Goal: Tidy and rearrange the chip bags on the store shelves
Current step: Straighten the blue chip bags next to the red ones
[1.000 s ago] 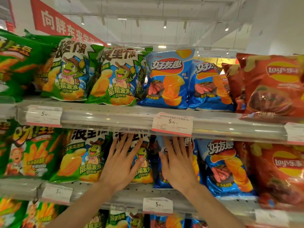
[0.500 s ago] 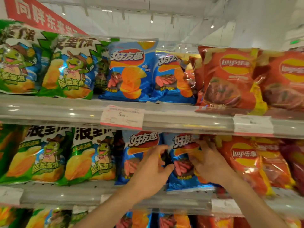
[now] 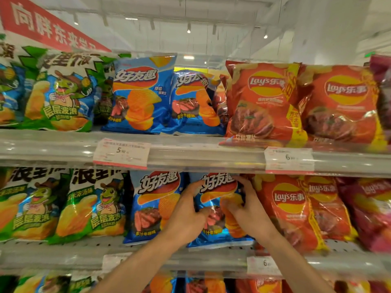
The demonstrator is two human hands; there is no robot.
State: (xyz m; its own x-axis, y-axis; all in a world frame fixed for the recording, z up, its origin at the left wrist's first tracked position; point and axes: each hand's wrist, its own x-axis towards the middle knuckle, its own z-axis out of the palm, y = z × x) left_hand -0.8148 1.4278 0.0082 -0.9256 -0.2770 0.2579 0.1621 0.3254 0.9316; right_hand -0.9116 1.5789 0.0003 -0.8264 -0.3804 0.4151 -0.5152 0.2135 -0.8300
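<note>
Store shelves w/ chip bags, seen from head height. Hidden or cut off: the bottom shelf shows only bag tops, blurred; the far-left green bags and far-right magenta bags [image 3: 372, 210] run past the frame edge; price tag [image 3: 121, 153] text is too blurred to read beyond a "5", and the tag to its right [image 3: 289, 159] shows a "6". A red banner [image 3: 44, 28] at upper left is cropped.

Counts, fronts visible: top shelf [image 3: 190, 153] has 2 blue bags and 2 red Lay's bags, plus green bags, 1 whole and more only partly seen. Middle shelf [image 3: 63, 250] has 2 green bags, 2 blue bags, 2 red Lay's bags, then the magenta ones.

Both hands are on the right-hand blue bag [image 3: 218, 193] of the middle shelf, which stands upright between the other blue bag [image 3: 152, 206] and a red Lay's bag [image 3: 289, 208]. Left hand [image 3: 188, 214] curls around the bag's left edge, thumb on its front. Right hand [image 3: 246, 206] grips the right edge, fingers wrapped behind, thumb pressing the front.

Vs half a sec ago: the same bag is held, the grip is about the same, and the view sits a bit further right. A sec ago both hands lay flat and open further left, on a green bag and a blue bag.
</note>
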